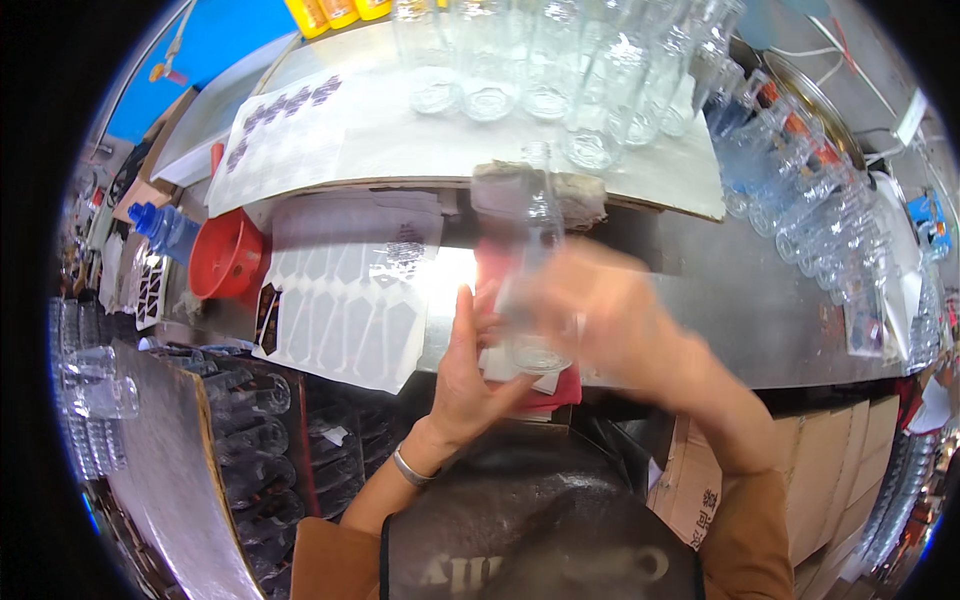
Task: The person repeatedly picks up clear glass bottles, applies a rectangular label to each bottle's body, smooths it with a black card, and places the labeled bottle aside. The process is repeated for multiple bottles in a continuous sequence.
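Note:
A clear glass bottle (543, 218) lies tilted in front of me, its neck pointing away over a rolled cloth pad (583, 200) and its round base toward me. My left hand (462, 378) holds the bottle's lower left side, with the thumb by the base and one finger pointing up. Smeared by motion, my right hand (600, 305) is over the bottle's right side; its fingers cannot be made out. Red cloth (560, 392) shows beneath the bottle. Left of my hands lies a sheet of label backing (345, 325) with pale label outlines and a few dark labels at its top.
Clear bottles (590, 145) stand on the raised white-covered shelf (390, 150) ahead. More bottles (800, 220) crowd the right side. At left are a red plastic cup (228, 255) and a blue-capped bottle (165, 228). Bottles lie in a crate (245, 430) below; cardboard boxes (815, 470) stand lower right.

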Demonstrator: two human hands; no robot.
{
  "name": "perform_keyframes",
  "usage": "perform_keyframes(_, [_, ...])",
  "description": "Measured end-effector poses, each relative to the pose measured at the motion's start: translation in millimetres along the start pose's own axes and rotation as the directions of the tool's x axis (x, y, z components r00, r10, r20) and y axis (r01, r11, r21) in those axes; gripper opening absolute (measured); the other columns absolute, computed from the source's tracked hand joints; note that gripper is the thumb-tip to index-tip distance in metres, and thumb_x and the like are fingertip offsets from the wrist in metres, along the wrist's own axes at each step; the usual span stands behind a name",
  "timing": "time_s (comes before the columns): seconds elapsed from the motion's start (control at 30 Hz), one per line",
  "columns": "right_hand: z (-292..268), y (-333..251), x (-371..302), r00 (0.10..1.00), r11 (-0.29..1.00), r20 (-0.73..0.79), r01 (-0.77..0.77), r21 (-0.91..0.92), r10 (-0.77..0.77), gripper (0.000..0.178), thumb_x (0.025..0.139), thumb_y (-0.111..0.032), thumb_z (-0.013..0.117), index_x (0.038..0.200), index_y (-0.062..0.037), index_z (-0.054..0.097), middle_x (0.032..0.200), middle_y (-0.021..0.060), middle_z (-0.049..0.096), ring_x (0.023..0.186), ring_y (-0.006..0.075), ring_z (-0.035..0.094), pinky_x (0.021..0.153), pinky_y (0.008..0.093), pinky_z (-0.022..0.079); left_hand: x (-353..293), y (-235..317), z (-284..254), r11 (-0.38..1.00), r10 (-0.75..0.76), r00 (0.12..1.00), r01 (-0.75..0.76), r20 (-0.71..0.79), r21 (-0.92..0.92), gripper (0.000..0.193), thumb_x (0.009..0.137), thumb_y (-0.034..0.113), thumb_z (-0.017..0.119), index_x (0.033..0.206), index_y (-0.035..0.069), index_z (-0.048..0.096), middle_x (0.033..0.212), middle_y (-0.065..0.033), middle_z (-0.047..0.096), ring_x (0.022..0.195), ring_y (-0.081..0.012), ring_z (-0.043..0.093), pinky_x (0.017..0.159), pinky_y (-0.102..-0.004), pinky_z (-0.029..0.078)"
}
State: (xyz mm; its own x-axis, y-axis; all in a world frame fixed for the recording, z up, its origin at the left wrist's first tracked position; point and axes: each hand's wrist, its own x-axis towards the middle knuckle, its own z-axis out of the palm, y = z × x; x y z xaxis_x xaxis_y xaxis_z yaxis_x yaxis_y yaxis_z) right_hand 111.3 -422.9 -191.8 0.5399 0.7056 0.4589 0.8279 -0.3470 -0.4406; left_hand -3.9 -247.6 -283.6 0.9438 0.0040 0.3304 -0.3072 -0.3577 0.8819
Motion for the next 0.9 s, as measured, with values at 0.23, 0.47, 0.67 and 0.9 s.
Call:
perform_keyframes(0.23, [13, -22, -25, 0.986, 0.942, 0.017, 0.154, 0.299, -0.167, 0.013, 0.076, -0.011, 0.072, 0.081, -0.0082, 0.06, 0.088, 0.008, 0.061, 0.084, 0.0273, 0.062, 0.075, 0.0389, 0.054, 5, -2, -13, 0.998, -0.042, 0.992, 0.048, 0.123, -0.047, 0.119, 0.073, 0.002, 0.083, 0.162, 0.004, 0.005, 0.157, -0.0228, 0.038, 0.117, -0.0258, 0.058, 0.096, -0.0372, 0.05])
perform_keyframes(0.47, [19, 31, -45, 0.964, 0.902, -0.22, -0.043, 0.43, 0.15, 0.034, 0.07, 0.002, 0.074, 0.102, -0.0076, 0.072, 0.106, 0.0132, 0.069, 0.105, 0.0312, 0.065, 0.089, 0.0392, 0.053, 4, -3, -16, 0.988, -0.131, 0.978, 0.143, 0.161, -0.06, 0.107, 0.076, -0.002, 0.079, 0.161, 0.002, 0.014, 0.156, -0.0202, 0.039, 0.13, -0.0263, 0.052, 0.103, -0.0379, 0.046])
perform_keyframes(0.67, [14, 24, -59, 0.913, 0.798, -0.062, -0.317, 0.512, 0.403, 0.023, 0.086, -0.004, 0.069, 0.11, -0.0019, 0.069, 0.102, 0.015, 0.072, 0.087, 0.0249, 0.069, 0.079, 0.034, 0.054, 1, -4, -19, 0.98, -0.187, 0.962, 0.195, 0.2, -0.025, 0.103, 0.075, -0.003, 0.076, 0.16, 0.0, 0.018, 0.155, -0.0178, 0.041, 0.132, -0.0262, 0.051, 0.107, -0.038, 0.044])
perform_keyframes(0.9, [2, 31, -16, 0.961, 0.971, -0.22, -0.122, 0.207, 0.168, 0.031, 0.091, -0.009, 0.07, 0.121, -0.003, 0.064, 0.107, 0.0153, 0.071, 0.092, 0.0277, 0.07, 0.081, 0.0332, 0.055, 6, 9, -12, 0.993, -0.112, 0.985, 0.105, 0.129, 0.059, 0.107, 0.074, -0.001, 0.079, 0.16, 0.0, 0.016, 0.154, -0.0209, 0.043, 0.129, -0.0268, 0.054, 0.102, -0.0375, 0.047])
